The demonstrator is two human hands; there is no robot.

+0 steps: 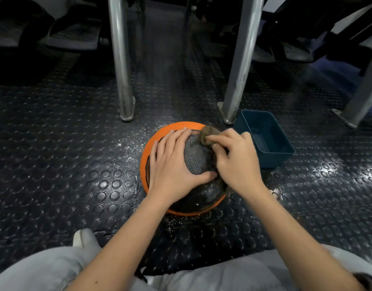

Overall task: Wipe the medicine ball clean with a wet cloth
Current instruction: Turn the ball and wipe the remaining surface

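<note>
An orange and black medicine ball (196, 156) with a textured grey panel sits on the studded dark floor in front of my knees. My left hand (173, 164) lies flat on its left upper side, fingers spread, thumb reaching toward the middle. My right hand (236, 160) grips a small brownish wet cloth (208, 134) and presses it against the ball's upper right edge. The cloth is partly hidden under my fingers.
A blue plastic tub (267, 137) stands just right of the ball, close to my right hand. Two metal legs (123, 80) (237, 80) rise behind the ball, another leg (361, 97) at far right. Wet specks cover the floor (65, 156) around the ball. My light trousers (44, 269) fill the bottom.
</note>
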